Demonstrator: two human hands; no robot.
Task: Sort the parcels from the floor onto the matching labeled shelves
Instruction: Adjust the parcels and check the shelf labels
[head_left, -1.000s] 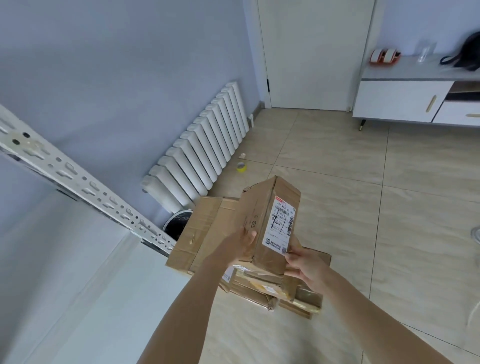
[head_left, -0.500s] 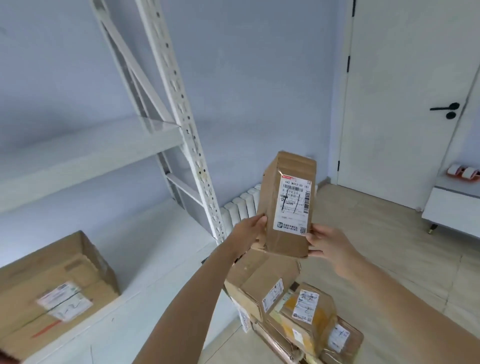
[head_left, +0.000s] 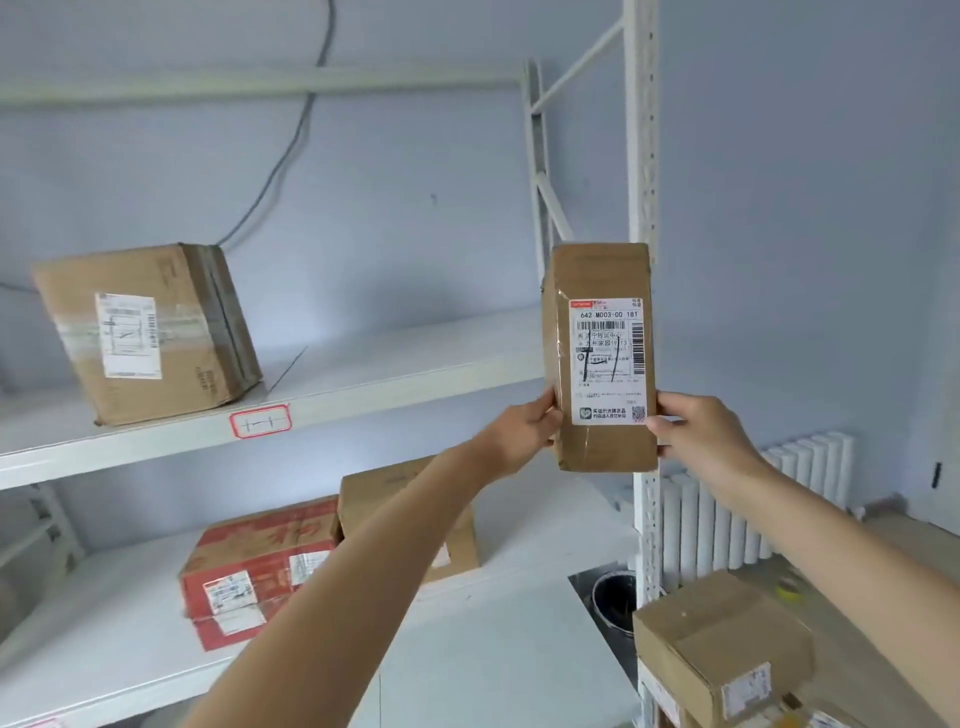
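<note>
Parcel (head_left: 597, 358) upright, long axis vertical, label facing camera: "642 M003-00 181". Left hand (head_left: 524, 434), right hand (head_left: 698, 434) pinch its lower sides.

A tall parcel (head_left: 598, 358) stands upright in the air before the shelf post (head_left: 642, 156), held between the left hand (head_left: 524, 436) and the right hand (head_left: 698, 434). Far left, a box (head_left: 145, 332) sits tilted on the upper shelf (head_left: 395, 364), above a shelf tag (head_left: 260, 422). On the lower shelf (head_left: 493, 649) two boxes (head_left: 260, 566) lie side by side. Near right, parcels (head_left: 722, 644) are stacked, with a radiator (head_left: 753, 509) behind.
</note>
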